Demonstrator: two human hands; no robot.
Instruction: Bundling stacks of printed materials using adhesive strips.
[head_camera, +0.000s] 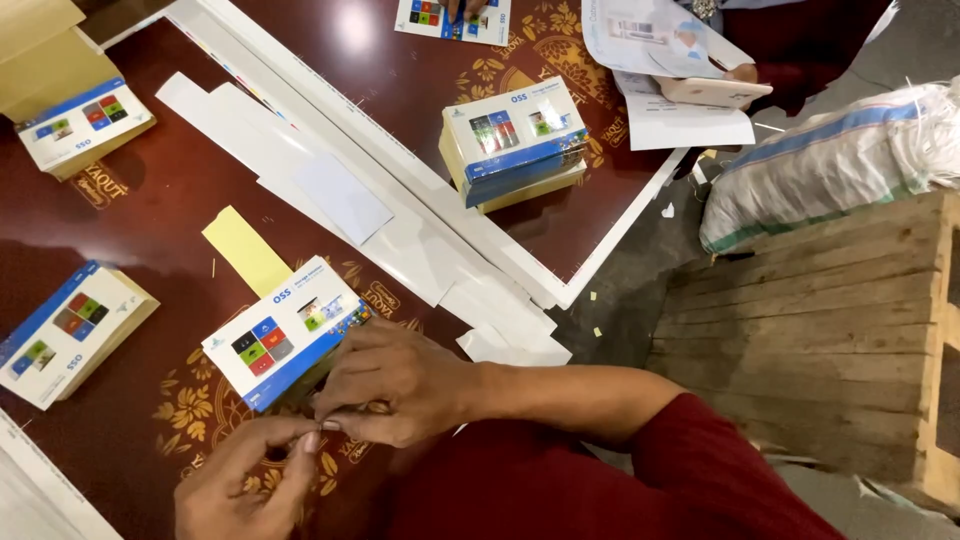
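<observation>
A white and blue printed box (285, 330) lies tilted on the dark red table (150, 200), right in front of me. My right hand (400, 380) rests against the box's near edge, fingers curled at its corner. My left hand (250, 485) is below it, thumb and forefinger pinched together where the two hands meet, at the box's lower edge. What is pinched is too small to make out. A yellow paper strip (245, 250) lies just beyond the box.
Similar boxes sit at the left edge (70, 335), the far left on brown cartons (85, 125), and stacked in the middle (515, 140). Long white paper strips (380, 200) cross the table. Another person's hand (740, 75) holds papers at the far side. A wooden pallet (820, 330) and a white sack (830, 165) stand to the right.
</observation>
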